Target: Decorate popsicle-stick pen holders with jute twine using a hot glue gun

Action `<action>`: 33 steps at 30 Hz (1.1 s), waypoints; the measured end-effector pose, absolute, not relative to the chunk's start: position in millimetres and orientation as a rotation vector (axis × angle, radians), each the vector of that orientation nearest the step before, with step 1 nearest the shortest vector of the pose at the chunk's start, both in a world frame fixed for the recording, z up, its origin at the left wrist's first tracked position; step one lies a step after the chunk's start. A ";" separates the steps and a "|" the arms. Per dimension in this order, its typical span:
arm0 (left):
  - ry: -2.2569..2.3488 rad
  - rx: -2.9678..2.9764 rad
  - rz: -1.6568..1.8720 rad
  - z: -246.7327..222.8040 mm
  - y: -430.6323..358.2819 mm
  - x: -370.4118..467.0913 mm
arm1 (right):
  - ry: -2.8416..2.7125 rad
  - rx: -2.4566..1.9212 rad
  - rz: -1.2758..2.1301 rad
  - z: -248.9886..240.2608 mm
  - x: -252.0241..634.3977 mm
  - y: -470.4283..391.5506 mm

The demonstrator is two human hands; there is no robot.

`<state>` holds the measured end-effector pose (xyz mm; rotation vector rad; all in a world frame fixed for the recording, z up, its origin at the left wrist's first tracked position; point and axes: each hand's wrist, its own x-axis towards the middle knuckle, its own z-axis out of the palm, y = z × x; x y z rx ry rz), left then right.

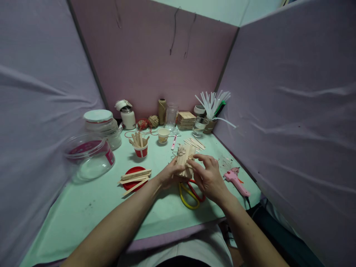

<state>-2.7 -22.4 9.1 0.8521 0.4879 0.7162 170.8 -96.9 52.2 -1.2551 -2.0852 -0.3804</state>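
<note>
My left hand (170, 174) is closed around the lower left side of a small wooden-stick piece (183, 157), holding it tilted above the near middle of the table. My right hand (210, 180) has its fingers bent narrowly at the piece's right edge; whether they pinch anything I cannot tell. Just below lie yellow and red handle loops (191, 207).

The clear tub (93, 173) at my left carries a magenta label (110, 154), its pale marks too small to read. The cream cup (163, 136) has print I can't make out, and the stick-filled cup (141, 152) is red and white.

Pale green cloth (83, 222) covers the table, smudged at left and near the pink glue gun (236, 182). Creased lilac cloth walls (300, 111) stand either side; dark wires (174, 33) hang down the mauve back panel (144, 63).
</note>
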 end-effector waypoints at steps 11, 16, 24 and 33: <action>0.452 0.803 0.718 6.4 -21.4 -1.1 | -2.012 -1.198 -0.373 45.3 173.7 -104.6; 0.426 0.813 0.697 4.9 -20.8 -0.5 | -2.065 -1.254 -0.437 43.3 171.8 -105.1; 0.466 0.851 0.695 4.1 -21.1 -0.4 | -2.068 -1.256 -0.471 41.0 170.6 -104.8; 0.457 0.861 0.688 6.1 -21.5 -1.1 | -2.048 -1.240 -0.409 38.2 170.5 -104.7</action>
